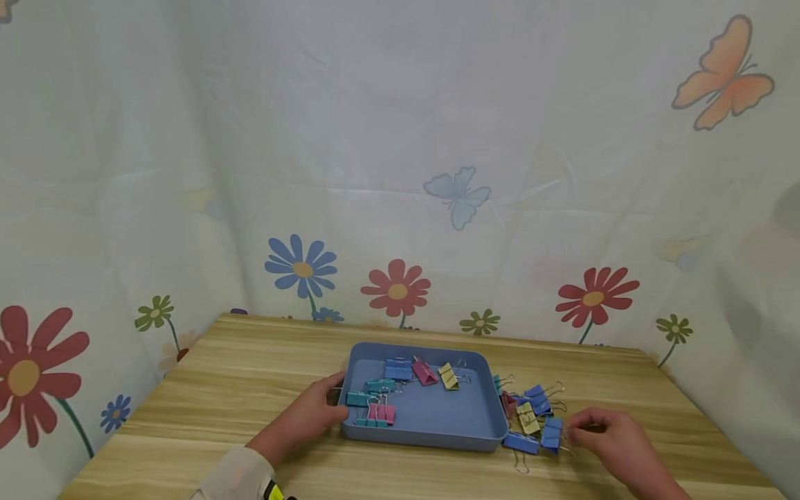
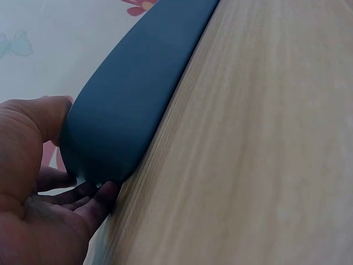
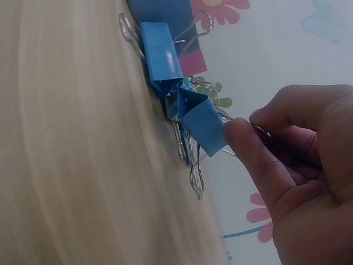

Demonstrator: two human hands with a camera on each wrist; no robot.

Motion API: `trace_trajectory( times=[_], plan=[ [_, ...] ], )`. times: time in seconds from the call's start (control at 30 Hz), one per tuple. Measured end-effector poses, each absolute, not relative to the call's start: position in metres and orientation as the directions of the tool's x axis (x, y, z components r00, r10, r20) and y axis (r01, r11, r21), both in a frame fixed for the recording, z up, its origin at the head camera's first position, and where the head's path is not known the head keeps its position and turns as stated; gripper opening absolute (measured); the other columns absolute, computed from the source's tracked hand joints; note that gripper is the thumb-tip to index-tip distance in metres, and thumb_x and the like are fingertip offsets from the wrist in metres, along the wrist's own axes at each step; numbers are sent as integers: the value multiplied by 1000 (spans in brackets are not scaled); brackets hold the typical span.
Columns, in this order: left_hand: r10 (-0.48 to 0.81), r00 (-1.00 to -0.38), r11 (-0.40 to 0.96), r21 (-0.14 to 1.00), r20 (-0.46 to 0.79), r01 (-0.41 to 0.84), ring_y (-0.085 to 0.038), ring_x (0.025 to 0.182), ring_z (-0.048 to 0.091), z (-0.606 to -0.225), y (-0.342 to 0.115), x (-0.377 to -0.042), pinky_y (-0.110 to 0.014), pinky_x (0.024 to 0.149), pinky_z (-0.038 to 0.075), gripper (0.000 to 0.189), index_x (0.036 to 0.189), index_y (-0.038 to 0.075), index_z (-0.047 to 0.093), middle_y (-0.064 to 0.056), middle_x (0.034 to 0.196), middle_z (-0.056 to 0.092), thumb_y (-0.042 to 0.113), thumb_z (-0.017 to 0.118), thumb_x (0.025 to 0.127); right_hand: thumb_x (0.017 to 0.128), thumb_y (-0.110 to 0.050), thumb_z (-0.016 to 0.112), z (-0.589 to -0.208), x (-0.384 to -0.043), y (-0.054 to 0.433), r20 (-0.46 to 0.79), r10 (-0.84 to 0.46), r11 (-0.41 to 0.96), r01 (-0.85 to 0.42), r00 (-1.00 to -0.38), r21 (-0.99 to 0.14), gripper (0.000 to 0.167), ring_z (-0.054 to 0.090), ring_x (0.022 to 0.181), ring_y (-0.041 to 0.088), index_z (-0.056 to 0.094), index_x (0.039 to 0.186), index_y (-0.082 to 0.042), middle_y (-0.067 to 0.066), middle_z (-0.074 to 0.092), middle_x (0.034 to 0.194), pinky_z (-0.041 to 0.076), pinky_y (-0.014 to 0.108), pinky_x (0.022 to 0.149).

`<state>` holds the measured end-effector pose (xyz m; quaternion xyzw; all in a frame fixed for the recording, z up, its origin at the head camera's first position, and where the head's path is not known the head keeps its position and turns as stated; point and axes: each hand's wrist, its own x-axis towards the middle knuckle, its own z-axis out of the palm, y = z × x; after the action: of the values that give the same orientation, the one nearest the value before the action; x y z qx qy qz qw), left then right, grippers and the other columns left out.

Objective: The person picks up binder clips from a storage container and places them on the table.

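My left hand grips the left end of a blue-grey tray. In the left wrist view the thumb lies at the tray's upper edge and fingertips reach under its bottom. At the right of the tray, my right hand pinches a wire handle between thumb and forefinger, at a blue binder clip. This clip sits in a small pile, touching another blue binder clip in the right wrist view. Inside the tray lie several binder clips, among them a blue one, a yellow one and teal ones.
The pile beside the tray's right wall also has a yellow binder clip, a dark red one and a teal one. A wooden table carries everything. A flowered curtain hangs behind and at both sides.
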<state>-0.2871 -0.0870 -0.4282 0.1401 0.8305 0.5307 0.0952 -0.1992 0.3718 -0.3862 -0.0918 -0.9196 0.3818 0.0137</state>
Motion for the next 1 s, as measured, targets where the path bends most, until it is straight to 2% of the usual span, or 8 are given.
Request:
trace_trajectory(
  times=[0.2, 0.47, 0.83, 1.0],
  plan=[
    [329, -944, 404, 906, -17, 125, -29, 132, 45, -428, -87, -287, -43, 102, 40, 81, 150, -3, 29, -19, 149, 43, 8, 63, 77, 83, -14, 69, -395, -204, 372, -63, 178, 675, 168, -982, -719, 19, 58, 82, 15, 71, 96, -1, 4, 70, 90, 46, 30, 68],
    [345, -938, 374, 919, -9, 128, -29, 131, 46, -427, -88, -286, -35, 95, 42, 81, 150, -4, 28, -21, 148, 43, 6, 63, 77, 85, -16, 67, -398, -207, 371, -108, 200, 650, 214, -974, -729, 21, 58, 82, 16, 71, 99, -1, 3, 70, 90, 46, 32, 69],
    [348, -938, 389, 910, 0, 144, -30, 131, 47, -428, -88, -287, -40, 99, 42, 79, 150, -1, 31, -18, 147, 45, 7, 63, 77, 86, -15, 66, -397, -206, 368, -99, 199, 652, 208, -975, -729, 20, 59, 83, 15, 71, 99, 0, 3, 71, 89, 47, 31, 70],
    [350, -937, 408, 902, -10, 143, -28, 131, 47, -429, -89, -289, -44, 102, 40, 79, 150, 0, 31, -17, 147, 45, 9, 63, 78, 89, -21, 65, -396, -205, 371, -75, 183, 683, 182, -980, -707, 24, 61, 85, 15, 70, 102, -2, 5, 71, 96, 49, 31, 69]
  ],
)
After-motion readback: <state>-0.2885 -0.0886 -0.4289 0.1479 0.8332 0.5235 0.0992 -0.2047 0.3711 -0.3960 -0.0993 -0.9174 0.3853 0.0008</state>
